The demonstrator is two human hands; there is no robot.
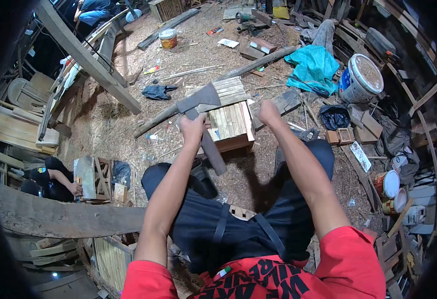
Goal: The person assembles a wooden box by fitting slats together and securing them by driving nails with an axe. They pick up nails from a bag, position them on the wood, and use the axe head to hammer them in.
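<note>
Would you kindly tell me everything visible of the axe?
The axe has a broad, flared grey head, apparently metal, and a straight brownish handle, perhaps wooden. The left hand grips it just below the head; the handle slants toward the picture's lower right. The head overlaps slatted wood in view; contact is unclear.

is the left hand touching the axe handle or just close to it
Touching: the head view shows the left hand gripping the axe handle just below the axe head, with no gap between.
</note>
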